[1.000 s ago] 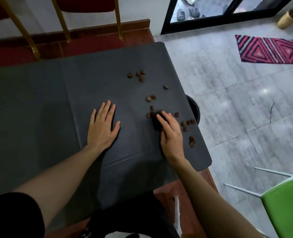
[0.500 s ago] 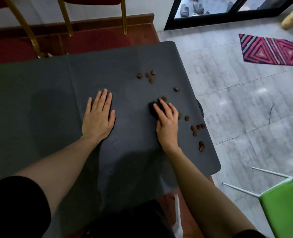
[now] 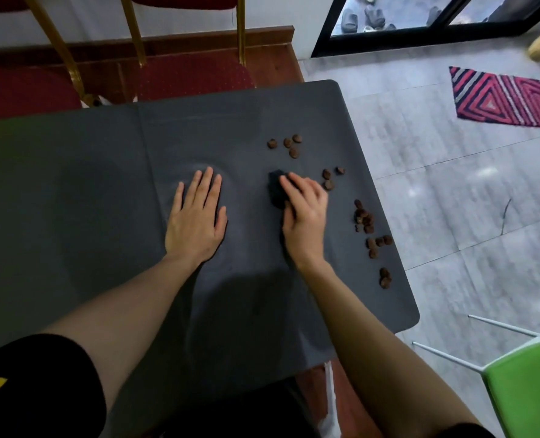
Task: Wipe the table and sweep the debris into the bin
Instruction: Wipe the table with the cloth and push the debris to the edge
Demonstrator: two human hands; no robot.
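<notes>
Dark-matted counter (image 3: 72,200), mid-frame: my left hand (image 3: 196,219) lies flat and released, pinning the mat. My right hand (image 3: 305,213) clenches a dark wiping pad (image 3: 276,189), herding brown debris (image 3: 365,218) toward the right edge. Bin isn't visible.

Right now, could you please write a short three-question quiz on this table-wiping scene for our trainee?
1. True or false: the left hand lies flat on the grey table mat.
2. Which hand holds the dark wiping pad: A left, B right?
3. Fill in: the brown debris lies mostly towards the mat's ____ edge.

Key: 1 true; 2 B, the right hand holds it; 3 right.
</notes>
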